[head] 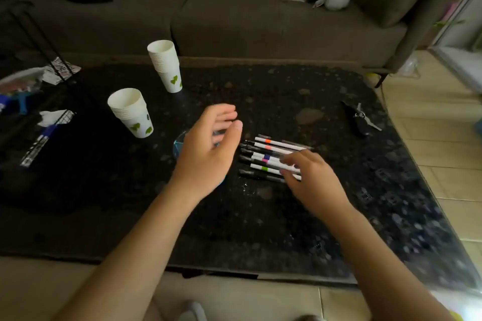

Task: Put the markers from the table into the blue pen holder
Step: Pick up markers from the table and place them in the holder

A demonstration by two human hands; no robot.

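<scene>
The left hand (208,148) sits mid-frame, fingers spread and curved, holding nothing, and it covers most of the blue pen holder (180,147) (only a pale blue, see-through arc shows at the hand's left edge). Just right of it, the markers (268,157) lie in a tidy row on the dark speckled table (365,190), white barrels with orange, pink, purple and green bands, black caps. The right hand (310,177), blurred, lies over the row's right ends; whether its fingers grip a marker, I cannot tell.
</scene>
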